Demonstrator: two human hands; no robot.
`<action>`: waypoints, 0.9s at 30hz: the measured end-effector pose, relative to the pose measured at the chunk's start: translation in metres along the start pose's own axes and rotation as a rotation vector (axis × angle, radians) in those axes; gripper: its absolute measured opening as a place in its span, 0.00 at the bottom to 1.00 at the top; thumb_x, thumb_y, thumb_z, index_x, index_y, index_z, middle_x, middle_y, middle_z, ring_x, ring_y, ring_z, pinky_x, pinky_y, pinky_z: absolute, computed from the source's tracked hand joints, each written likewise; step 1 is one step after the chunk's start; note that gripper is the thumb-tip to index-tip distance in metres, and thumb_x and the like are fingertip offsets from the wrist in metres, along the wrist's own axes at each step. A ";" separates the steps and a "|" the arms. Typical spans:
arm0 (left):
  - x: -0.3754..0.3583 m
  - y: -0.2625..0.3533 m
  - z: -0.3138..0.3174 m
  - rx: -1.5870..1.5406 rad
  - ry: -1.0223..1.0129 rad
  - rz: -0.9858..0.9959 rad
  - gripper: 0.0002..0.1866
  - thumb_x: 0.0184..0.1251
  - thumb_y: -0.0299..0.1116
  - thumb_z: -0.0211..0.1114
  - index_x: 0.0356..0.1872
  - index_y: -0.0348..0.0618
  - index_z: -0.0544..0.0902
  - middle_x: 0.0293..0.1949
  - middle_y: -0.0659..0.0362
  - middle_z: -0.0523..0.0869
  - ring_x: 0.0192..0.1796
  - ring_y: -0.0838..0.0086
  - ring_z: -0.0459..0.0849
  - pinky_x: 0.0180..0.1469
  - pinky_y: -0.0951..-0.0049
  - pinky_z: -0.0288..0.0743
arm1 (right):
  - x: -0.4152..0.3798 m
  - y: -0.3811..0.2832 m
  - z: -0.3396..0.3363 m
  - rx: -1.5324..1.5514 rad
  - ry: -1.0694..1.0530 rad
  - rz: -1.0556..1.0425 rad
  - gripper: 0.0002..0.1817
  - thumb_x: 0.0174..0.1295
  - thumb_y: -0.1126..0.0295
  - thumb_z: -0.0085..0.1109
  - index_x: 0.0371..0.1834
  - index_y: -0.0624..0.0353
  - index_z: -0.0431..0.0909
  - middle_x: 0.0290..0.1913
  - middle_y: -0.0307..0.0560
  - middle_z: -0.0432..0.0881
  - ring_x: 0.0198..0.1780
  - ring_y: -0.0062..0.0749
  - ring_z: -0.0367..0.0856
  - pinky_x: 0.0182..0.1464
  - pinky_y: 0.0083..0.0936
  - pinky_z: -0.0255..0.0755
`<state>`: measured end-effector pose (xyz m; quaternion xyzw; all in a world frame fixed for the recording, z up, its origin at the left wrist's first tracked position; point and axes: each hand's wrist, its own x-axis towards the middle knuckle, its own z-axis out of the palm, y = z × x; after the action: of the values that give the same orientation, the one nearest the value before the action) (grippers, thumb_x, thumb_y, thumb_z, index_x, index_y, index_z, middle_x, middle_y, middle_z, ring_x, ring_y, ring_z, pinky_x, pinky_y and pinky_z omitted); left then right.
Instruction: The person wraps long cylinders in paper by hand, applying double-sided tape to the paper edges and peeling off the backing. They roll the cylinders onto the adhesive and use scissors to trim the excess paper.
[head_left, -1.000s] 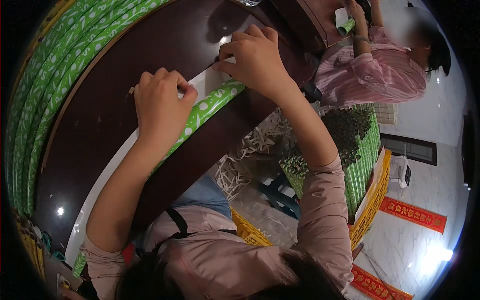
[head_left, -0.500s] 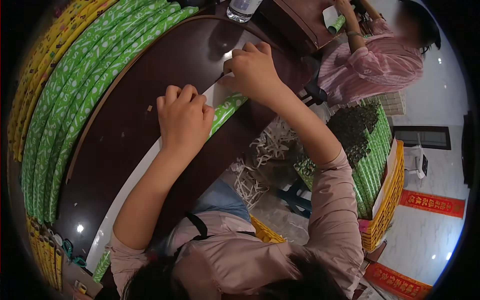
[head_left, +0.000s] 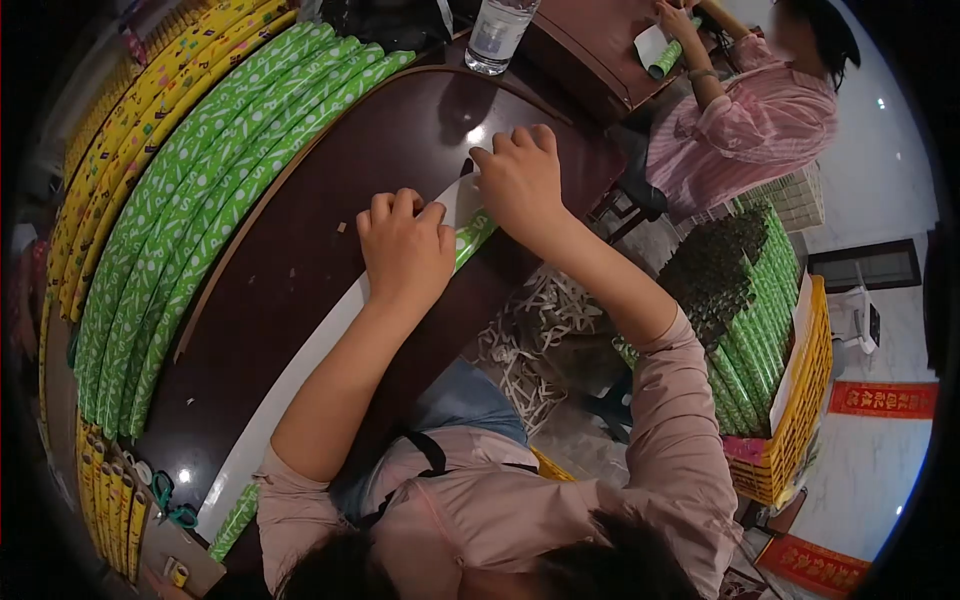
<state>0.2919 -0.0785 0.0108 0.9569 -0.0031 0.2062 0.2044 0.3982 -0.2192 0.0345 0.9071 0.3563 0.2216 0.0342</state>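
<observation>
A long sheet of wrapping paper, white side up point(head_left: 300, 370), lies along the near edge of the dark brown table point(head_left: 330, 170). Its near edge is curled into a green roll with a white pattern point(head_left: 473, 232). My left hand point(head_left: 405, 245) rests on that roll with fingers curled over it. My right hand point(head_left: 520, 180) grips the roll's end a short way off, fingertips on the white sheet. The roll's other end point(head_left: 235, 520) shows past my left elbow.
Finished green rolls point(head_left: 190, 190) and yellow rolls point(head_left: 110, 130) line the table's far side. A water bottle point(head_left: 497, 35) stands beyond. A person in a pink striped shirt point(head_left: 740, 120) works opposite. A yellow crate point(head_left: 790, 400) holds upright green rolls; paper scraps point(head_left: 530, 330) litter the floor. Scissors point(head_left: 165, 500) lie nearby.
My left hand has slid along the roll toward my right hand, so the two are closer together. The view has shifted, bringing the bottle and more rolls into sight.
</observation>
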 end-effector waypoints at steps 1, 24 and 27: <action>-0.001 0.000 0.001 0.003 0.005 0.001 0.08 0.57 0.30 0.63 0.35 0.41 0.86 0.45 0.58 0.80 0.50 0.60 0.74 0.52 0.58 0.65 | -0.001 0.001 0.001 0.076 -0.007 0.026 0.07 0.46 0.70 0.65 0.30 0.53 0.87 0.33 0.45 0.82 0.47 0.42 0.80 0.64 0.49 0.60; 0.011 -0.006 -0.004 -0.256 -0.201 -0.264 0.09 0.61 0.35 0.62 0.36 0.44 0.88 0.48 0.58 0.82 0.54 0.60 0.77 0.57 0.57 0.66 | -0.048 0.006 -0.021 0.528 -0.065 -0.358 0.22 0.46 0.58 0.73 0.46 0.49 0.83 0.49 0.32 0.82 0.55 0.35 0.76 0.58 0.35 0.66; 0.031 -0.008 -0.001 -0.174 -0.320 -0.311 0.09 0.60 0.35 0.63 0.36 0.46 0.88 0.49 0.58 0.84 0.53 0.59 0.80 0.57 0.56 0.67 | -0.054 0.004 -0.015 0.530 0.055 -0.352 0.19 0.45 0.60 0.72 0.43 0.50 0.84 0.45 0.30 0.82 0.53 0.31 0.75 0.56 0.34 0.65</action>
<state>0.3206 -0.0682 0.0211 0.9452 0.0940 0.0168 0.3121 0.3597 -0.2591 0.0282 0.8024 0.5540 0.1361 -0.1752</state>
